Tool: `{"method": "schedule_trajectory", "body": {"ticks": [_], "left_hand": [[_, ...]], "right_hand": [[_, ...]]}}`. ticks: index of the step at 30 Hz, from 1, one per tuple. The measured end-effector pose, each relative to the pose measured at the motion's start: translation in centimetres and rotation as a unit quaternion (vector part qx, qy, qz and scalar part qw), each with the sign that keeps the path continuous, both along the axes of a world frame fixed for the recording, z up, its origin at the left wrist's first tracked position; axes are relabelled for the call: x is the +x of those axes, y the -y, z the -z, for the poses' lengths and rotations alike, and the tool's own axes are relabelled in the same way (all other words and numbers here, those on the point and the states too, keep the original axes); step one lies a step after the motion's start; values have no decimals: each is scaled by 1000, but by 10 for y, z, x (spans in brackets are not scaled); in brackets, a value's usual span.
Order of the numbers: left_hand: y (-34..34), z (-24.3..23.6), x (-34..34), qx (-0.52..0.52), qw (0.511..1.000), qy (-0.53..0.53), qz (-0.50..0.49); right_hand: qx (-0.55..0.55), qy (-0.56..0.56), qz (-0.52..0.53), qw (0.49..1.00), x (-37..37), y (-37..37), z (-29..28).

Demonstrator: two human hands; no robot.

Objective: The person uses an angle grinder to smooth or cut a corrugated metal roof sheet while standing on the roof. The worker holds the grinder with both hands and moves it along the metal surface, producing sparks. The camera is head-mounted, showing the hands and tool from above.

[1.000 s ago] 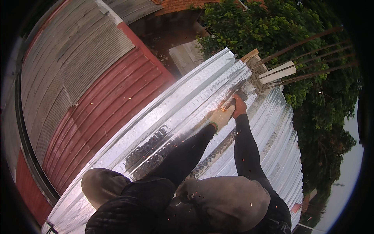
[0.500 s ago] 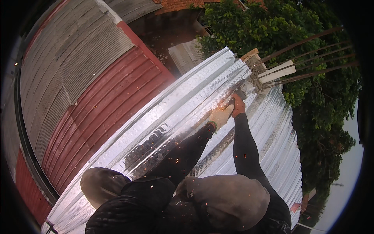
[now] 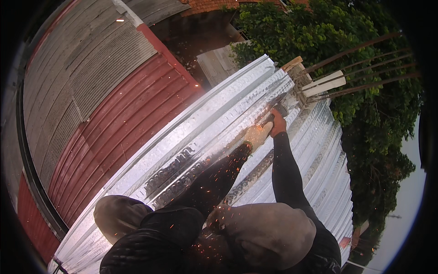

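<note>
Both my arms reach forward in black sleeves over ribbed silver metal sheets [image 3: 178, 137]. My right hand [image 3: 278, 125], bare, grips a dark power tool [image 3: 281, 108] that looks like an angle grinder. My left hand [image 3: 256, 136], in a cream glove, is closed on the near end of the same tool, just left of and below my right hand. Bright orange sparks [image 3: 263, 119] fly where the tool meets a sheet rib and scatter down over my left sleeve and between my knees [image 3: 269, 233]. The exact contact point is hidden by glare and sparks.
Past the sheets' far end stand a concrete post [image 3: 299, 84], long rusty rebars [image 3: 369, 82] and pale board pieces [image 3: 324, 84]. A lower red-and-grey roof [image 3: 114, 118] lies to the left, with a dark gap beyond it. Leafy trees [image 3: 283, 32] fill the back right.
My hands and the tool have shifted very slightly left. The spray of sparks is much denser now, spreading down over my left arm and lap.
</note>
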State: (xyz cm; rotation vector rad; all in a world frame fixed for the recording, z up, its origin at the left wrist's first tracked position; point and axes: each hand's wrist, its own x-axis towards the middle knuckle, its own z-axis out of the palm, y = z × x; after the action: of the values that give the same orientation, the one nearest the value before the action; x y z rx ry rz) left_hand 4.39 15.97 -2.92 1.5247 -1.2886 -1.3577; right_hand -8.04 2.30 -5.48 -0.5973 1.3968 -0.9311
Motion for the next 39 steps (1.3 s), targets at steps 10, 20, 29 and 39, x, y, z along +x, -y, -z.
{"method": "schedule_trajectory", "body": {"ticks": [10,20,29,39], "left_hand": [[-1,14,-6,-49,999,9,-4],[-11,-12,-10,129,967,-177,-131],[-20,-11,-3,106,971,-164,-138],[-31,-24,3,135,962,-176,-159]], "right_hand": [[7,-42,-24,999,-4,0,4],[15,-44,-18,999,-11,-7,3],[11,-35,-20,999,-5,-9,8],[1,-11,20,1000,2,-25,0]]}}
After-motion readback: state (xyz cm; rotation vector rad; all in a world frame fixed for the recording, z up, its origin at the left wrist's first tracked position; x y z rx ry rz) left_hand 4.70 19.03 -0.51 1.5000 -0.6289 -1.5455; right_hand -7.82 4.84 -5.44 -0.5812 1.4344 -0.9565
